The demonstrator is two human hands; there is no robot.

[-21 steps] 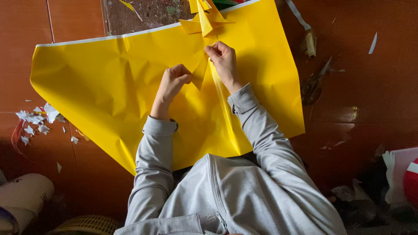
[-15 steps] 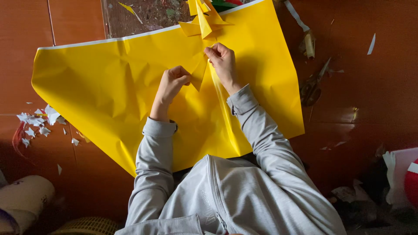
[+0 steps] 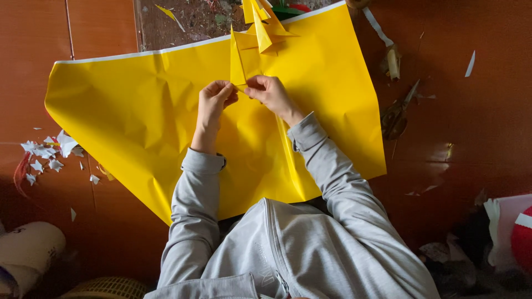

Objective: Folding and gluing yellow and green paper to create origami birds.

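I've got both hands up at frame centre-top, w/ left hand [image 3: 213, 102] and right hand [image 3: 266, 91] pinched together on a small folded yellow paper piece [image 3: 237, 65], held upright just above the big yellow sheet [image 3: 138, 122]. Sheet lies spread across the reddish-brown surface [image 3: 471, 127], creased but mostly unfolded. More folded yellow pieces [image 3: 260, 25] sit at top edge, so I judge some are done; this one's mid-fold. White paper scraps [image 3: 47, 152] lie at left.

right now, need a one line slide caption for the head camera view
Both hands, left hand and right hand, pinch a folded yellow paper piece above a large yellow sheet on a red-brown floor.
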